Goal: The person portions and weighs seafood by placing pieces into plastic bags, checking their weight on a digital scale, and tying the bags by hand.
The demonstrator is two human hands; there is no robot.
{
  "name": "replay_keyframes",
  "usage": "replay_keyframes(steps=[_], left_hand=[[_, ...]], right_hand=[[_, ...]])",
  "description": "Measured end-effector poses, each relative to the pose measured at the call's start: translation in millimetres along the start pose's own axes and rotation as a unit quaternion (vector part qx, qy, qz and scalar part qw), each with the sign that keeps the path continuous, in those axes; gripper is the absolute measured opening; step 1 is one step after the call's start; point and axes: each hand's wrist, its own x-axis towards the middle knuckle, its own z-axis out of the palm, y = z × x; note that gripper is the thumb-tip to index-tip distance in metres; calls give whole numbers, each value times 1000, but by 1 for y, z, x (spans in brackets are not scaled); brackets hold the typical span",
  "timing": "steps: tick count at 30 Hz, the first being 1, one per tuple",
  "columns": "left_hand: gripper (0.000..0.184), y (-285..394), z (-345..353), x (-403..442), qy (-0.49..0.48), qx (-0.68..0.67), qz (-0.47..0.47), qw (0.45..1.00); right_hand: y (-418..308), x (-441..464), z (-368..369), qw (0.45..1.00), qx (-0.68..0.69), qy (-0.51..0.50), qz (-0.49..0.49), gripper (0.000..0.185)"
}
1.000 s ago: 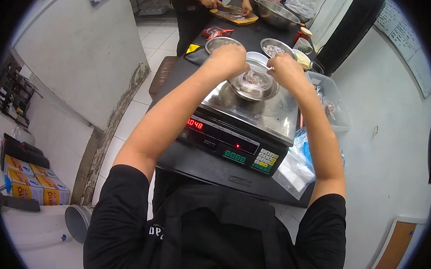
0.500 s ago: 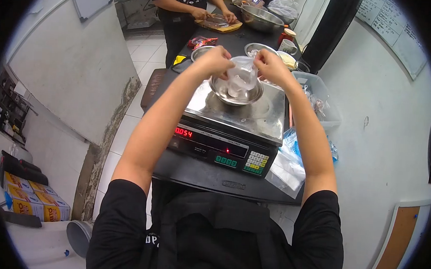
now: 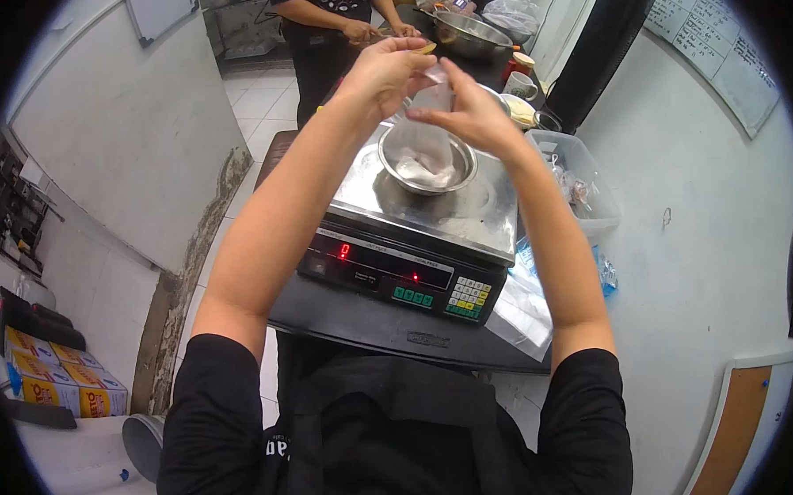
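A clear plastic bag [image 3: 429, 143] with pale contents hangs upright, its bottom inside a metal bowl [image 3: 424, 190]. The bowl stands on the steel plate of a digital scale [image 3: 482, 216], whose red display shows a 0 and other lit marks. My left hand [image 3: 388, 77] is closed on the upper end of the bag, its fingertips pinching the plastic. On the other side, my right hand [image 3: 477, 114] curves round the bag's neck, thumb across the front and index finger near the top. Its other fingers are partly hidden, and the bag's top is blurred.
A clear plastic bin [image 3: 584, 211] and flat plastic bags [image 3: 522, 315] lie right of the scale. Behind are a mug [image 3: 520, 87], a red jar [image 3: 518, 65] and a large metal bowl [image 3: 472, 37]. Another person [image 3: 322, 23] works across the table.
Both my hands have risen and drawn together, pulling the open bag into a narrow, taller shape. The display went from 0.054 to showing a 0.
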Motion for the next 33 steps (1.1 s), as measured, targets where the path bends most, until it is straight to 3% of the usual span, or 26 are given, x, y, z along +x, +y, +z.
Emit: replay_keyframes(steps=[1, 3, 5, 6, 7, 9, 12, 13, 15, 19, 23, 25, 29, 31, 33], left_hand=[[37, 0, 0, 1, -18, -34, 7, 999], [40, 2, -7, -13, -51, -33, 35, 998], [44, 8, -8, -44, 38, 17, 138, 990], [57, 2, -17, -57, 85, 73, 155, 982], [57, -6, -19, -70, 85, 74, 157, 981], [62, -23, -23, -90, 181, 25, 114, 977], [75, -48, -14, -103, 149, -105, -27, 983], [75, -53, -15, -100, 152, -107, -25, 982], [76, -61, -20, -94, -19, -292, -161, 943], [76, -61, -8, -102, -130, -374, -143, 907], [62, -60, 7, -111, -47, -377, -148, 913], [58, -62, 14, -107, 69, -394, -164, 902], [57, -87, 0, -97, 46, -459, -150, 874], [57, -92, 9, -100, 71, -433, -90, 894], [55, -92, 23, -105, 75, -418, -84, 901]], right_hand=[[5, 2, 7, 1000, 1, 2, -1, 60], [16, 20, 16, 946, 274, -58, 165, 47], [20, 33, 13, 871, 450, -27, 193, 24], [13, 39, 6, 870, 459, -13, 181, 24], [2, 47, -5, 868, 467, 0, 170, 24], [-22, 56, -26, 886, 430, -21, 171, 28], [-41, 63, -38, 903, 398, -48, 157, 31], [-47, 66, -42, 903, 402, -53, 139, 32], [-52, 67, -52, 904, 404, -55, 130, 30], [-45, 62, -73, 950, 252, -105, 149, 32], [-33, 52, -62, 904, 325, -154, 231, 38], [-26, 49, -52, 876, 362, -178, 265, 41], [-17, 43, -36, 873, 395, -144, 248, 39], [-28, 42, -31, 811, 508, -59, 284, 33], [-23, 47, -18, 793, 550, -37, 259, 26]])
